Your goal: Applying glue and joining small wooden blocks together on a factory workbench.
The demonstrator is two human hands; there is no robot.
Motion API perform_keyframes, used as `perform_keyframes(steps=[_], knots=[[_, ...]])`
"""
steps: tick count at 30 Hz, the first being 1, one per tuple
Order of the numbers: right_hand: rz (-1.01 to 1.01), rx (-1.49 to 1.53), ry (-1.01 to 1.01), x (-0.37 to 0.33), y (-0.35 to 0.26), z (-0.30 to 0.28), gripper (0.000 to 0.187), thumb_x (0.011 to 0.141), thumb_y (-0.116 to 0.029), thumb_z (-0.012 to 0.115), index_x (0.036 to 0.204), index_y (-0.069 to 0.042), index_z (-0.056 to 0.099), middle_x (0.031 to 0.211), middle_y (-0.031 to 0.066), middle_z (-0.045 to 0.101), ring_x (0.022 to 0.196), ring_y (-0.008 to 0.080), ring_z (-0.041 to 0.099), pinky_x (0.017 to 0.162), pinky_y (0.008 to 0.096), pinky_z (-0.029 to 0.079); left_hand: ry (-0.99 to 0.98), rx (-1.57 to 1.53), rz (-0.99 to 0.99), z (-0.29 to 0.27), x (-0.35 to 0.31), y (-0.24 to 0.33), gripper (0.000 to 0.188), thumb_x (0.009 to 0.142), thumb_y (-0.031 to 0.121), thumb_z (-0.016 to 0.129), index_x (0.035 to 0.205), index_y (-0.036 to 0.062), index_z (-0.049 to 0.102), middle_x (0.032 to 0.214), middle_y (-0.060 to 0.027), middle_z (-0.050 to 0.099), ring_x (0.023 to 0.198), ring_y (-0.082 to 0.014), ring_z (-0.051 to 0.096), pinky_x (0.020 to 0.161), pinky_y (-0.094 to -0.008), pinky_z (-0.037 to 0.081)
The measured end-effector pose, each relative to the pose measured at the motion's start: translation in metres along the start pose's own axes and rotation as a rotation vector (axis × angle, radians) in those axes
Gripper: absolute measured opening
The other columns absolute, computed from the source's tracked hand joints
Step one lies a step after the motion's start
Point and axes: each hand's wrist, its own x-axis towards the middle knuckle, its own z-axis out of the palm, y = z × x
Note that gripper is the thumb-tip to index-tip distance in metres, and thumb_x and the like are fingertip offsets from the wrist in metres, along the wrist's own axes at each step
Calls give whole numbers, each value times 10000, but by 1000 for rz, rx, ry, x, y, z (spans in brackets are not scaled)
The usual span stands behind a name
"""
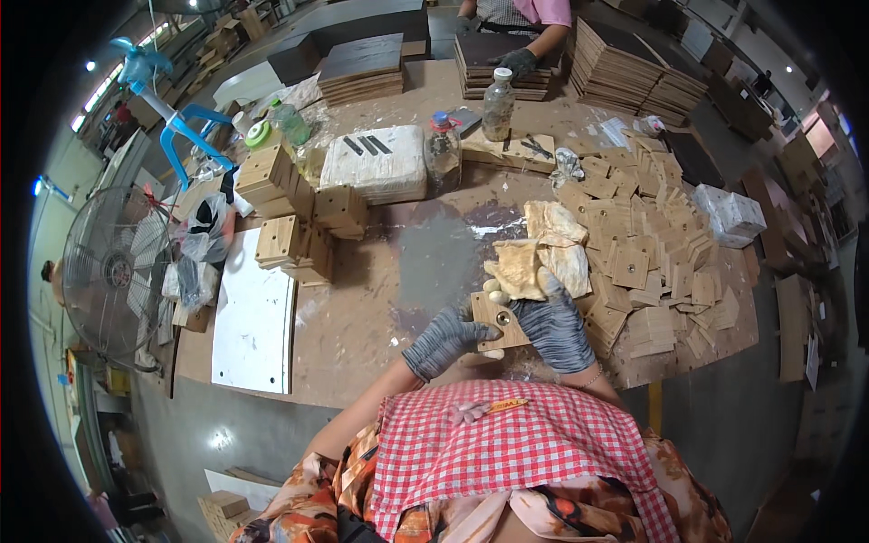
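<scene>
A: What is at the centre of the head view?

B: A wooden block (490, 310) with a dark-ringed round hole, held above the near part of a brown worktable (362, 308).

A: How do the hands hold it?

B: The left hand (453, 342), in a grey glove with pale fingertips, closes on the block's left side, thumb across its face. The right hand (554, 328), gloved alike, pinches a yellowish cloth (518, 269) and meets the block's right side. I cannot tell how its hidden fingers lie underneath.

A: And around them?

B: A second cloth (559, 237) lies just beyond the first. To the right spreads a heap of similar blocks (631, 258); to the left are block stacks (299, 237) and a white panel (251, 312). Farther back sits a white package (376, 167) with 3 black strips on top, beside a blue-capped bottle (444, 156). At the far edge, a co-worker's gloved hand (519, 61) rests on stacked dark panels (480, 54).
</scene>
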Motion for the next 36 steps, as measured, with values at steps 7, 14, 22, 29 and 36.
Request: perform_keyframes(steps=[7,14,22,29,36], knots=[[-33,-46,-156,-3,-8,11,521,939,-388,507,1277,8,489,1149,146,605,1018,215,601,905,307,486,-124,-176,108,9,-7,0,537,746,108,752,1218,7,517,1113,-78,608,1007,-172,600,891,-305,511],[-339,-725,-127,-6,-9,18,464,868,-282,646,1235,-12,559,1159,103,594,1083,220,560,957,320,446,79,310,279,4,-1,-10,483,838,276,687,1199,-1,525,970,-81,636,860,-160,616,818,-291,515],[-816,-1512,-223,-15,-14,37,361,840,-209,653,1173,-75,616,1153,139,561,1060,284,547,948,411,438,264,484,692,5,10,-17,437,847,256,687,1173,-1,550,895,-106,657,825,-176,624,768,-311,515],[-732,-1541,-20,-4,-13,14,346,878,-171,604,1207,-65,595,1162,146,557,1068,296,543,949,406,440,258,392,291,9,-1,-9,491,828,120,698,1254,10,480,1120,-102,610,1023,-188,596,892,-318,513],[-686,-1379,-280,-11,-5,38,373,887,-199,605,1237,-76,579,1140,128,570,1060,265,558,973,377,423,-92,-189,578,-11,34,-35,297,849,135,657,1114,25,581,1065,-89,647,936,-169,613,810,-286,512]])
